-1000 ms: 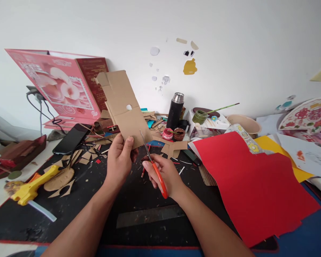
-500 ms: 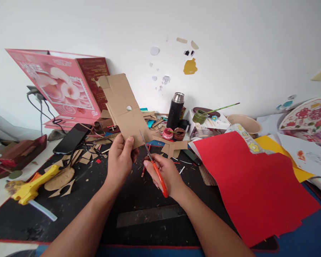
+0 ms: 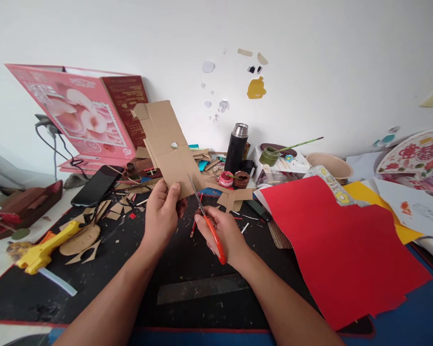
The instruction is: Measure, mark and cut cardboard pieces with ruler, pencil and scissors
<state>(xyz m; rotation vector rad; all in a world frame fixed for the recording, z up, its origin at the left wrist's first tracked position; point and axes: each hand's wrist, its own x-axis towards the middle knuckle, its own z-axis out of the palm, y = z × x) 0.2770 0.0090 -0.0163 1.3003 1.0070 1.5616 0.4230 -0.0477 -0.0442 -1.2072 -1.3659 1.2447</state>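
Note:
My left hand (image 3: 163, 211) pinches the lower edge of a flat piece of brown cardboard (image 3: 169, 137), thumb in front and fingers behind. The cardboard is raised and tilted, with a small round hole near its middle and a fold across it. My right hand (image 3: 225, 233) is closed round the orange handles of a pair of scissors (image 3: 213, 235). The blades point up and lie across the lower right part of the cardboard, one blade in front of it. How far the cut runs is hard to see.
A yellow hot glue gun (image 3: 46, 250) and cardboard scraps (image 3: 119, 209) lie to the left, near a phone (image 3: 97, 185). A steel ruler (image 3: 202, 289) lies in front. Behind stand a black thermos (image 3: 236, 149) and paint jars (image 3: 241, 179). Red paper (image 3: 346, 250) covers the right side.
Almost nothing differs. Both hands, the cardboard and the scissors keep nearly the same places, and the whole view has shifted very slightly.

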